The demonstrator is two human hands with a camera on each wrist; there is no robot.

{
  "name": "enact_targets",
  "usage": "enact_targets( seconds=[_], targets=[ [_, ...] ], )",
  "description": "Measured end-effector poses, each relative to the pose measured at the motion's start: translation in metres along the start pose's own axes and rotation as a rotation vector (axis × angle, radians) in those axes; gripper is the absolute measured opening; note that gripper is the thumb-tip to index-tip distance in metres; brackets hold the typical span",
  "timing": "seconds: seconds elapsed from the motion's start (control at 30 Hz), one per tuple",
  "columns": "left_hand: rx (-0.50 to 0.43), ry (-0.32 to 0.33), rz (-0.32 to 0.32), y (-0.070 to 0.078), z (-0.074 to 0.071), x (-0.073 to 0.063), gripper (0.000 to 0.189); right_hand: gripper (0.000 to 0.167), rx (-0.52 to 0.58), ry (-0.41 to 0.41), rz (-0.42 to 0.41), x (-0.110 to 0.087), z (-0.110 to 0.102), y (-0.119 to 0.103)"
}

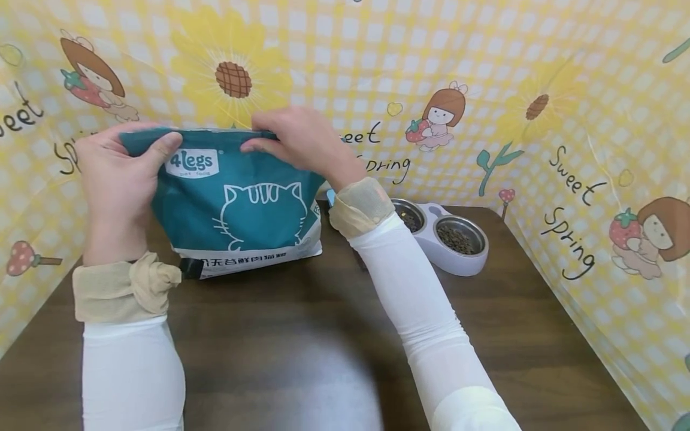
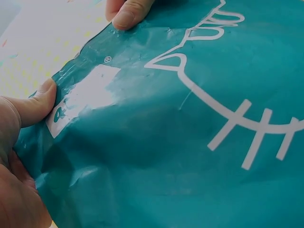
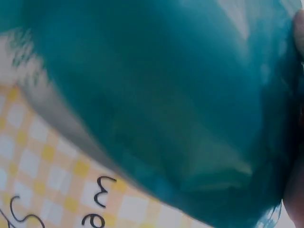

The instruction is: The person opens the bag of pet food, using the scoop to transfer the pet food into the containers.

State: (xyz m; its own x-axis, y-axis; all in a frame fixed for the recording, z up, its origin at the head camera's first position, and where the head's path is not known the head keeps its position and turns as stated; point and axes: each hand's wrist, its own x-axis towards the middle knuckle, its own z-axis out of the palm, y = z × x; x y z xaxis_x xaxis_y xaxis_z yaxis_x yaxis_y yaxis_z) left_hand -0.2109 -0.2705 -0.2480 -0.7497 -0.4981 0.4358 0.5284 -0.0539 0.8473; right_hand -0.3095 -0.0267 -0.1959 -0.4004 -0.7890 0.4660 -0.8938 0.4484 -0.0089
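Observation:
A teal pet food bag [image 1: 253, 179] with a white cat outline and a "4Legs" label stands upright at the back left of the table. My left hand [image 1: 121, 173] grips its top left corner, thumb on the front face and fingers behind. Toward the right of the same top edge, my right hand [image 1: 304, 140] pinches the bag between thumb and fingers. In the left wrist view the bag's front [image 2: 190, 123] fills most of the picture, creased near the left thumb. The right wrist view shows the bag's side [image 3: 156, 104] close up and blurred.
Behind my right forearm, a white double pet bowl [image 1: 458, 261] holds brown kibble [image 1: 455, 239] in its metal dishes. The dark wooden table [image 1: 259, 347] is bordered by a yellow checked cloth [image 1: 334, 66] at the back and sides. A small blue item [image 1: 330, 196] shows beside the bag.

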Motion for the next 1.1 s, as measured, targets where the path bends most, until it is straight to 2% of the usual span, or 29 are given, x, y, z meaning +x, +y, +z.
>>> enact_targets(
  seconds=[0.2,0.4,0.63,0.73,0.97,1.1],
  targets=[
    [-0.002,0.018,-0.003,0.000,-0.002,0.001,0.025,0.037,-0.016,-0.014,0.008,-0.001,-0.001,0.006],
    [-0.006,0.015,-0.017,0.004,0.000,0.003,0.027,0.040,-0.009,0.031,-0.021,-0.004,-0.003,0.012],
    [-0.042,0.024,-0.021,0.003,-0.001,0.003,0.029,0.043,-0.097,0.049,0.059,-0.010,-0.003,0.017],
    [-0.047,0.024,-0.018,0.003,0.000,0.003,0.029,0.043,-0.128,0.075,0.036,-0.012,0.000,0.020],
    [-0.045,0.023,-0.016,0.003,0.001,0.003,0.029,0.048,-0.245,0.204,-0.058,-0.017,0.009,0.027],
    [-0.045,0.028,-0.025,0.003,0.002,0.003,0.029,0.048,-0.246,0.214,-0.063,-0.018,0.011,0.029]
  ],
)
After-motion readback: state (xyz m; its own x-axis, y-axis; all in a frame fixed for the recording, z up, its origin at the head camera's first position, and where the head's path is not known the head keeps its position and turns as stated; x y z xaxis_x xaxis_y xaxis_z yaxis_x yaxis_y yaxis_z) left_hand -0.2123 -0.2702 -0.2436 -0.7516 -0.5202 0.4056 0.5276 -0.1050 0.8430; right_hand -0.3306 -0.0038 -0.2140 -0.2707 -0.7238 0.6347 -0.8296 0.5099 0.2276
